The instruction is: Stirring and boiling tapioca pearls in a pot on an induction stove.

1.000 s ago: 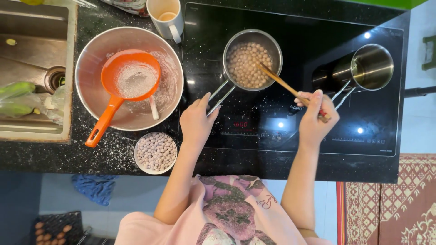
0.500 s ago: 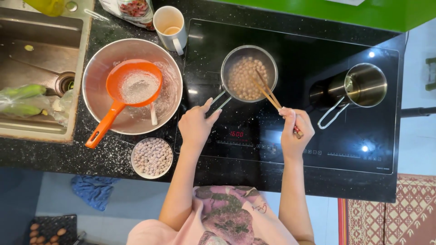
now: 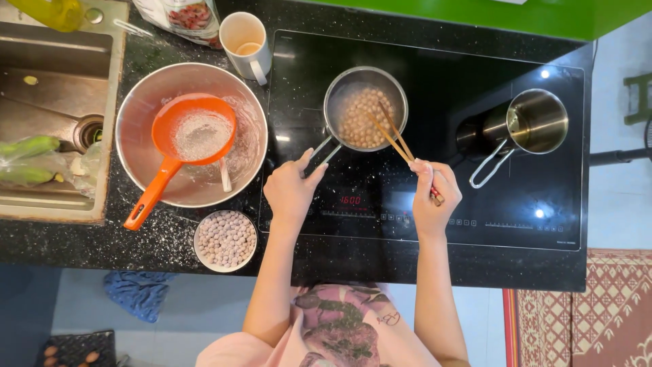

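Observation:
A small steel saucepan full of small beige balls stands on the black induction hob. My left hand rests at the saucepan's wire handle, fingers on it. My right hand grips a pair of wooden chopsticks whose tips reach into the balls in the pan.
A steel mixing bowl with an orange sieve of flour sits left of the hob. A small bowl of pale balls is in front, a white mug behind. A second steel pot stands at the hob's right. A sink lies far left.
My right hand has drawn in to the left with the chopsticks, whose tips now sit deeper in the saucepan. My left hand stays at the handle.

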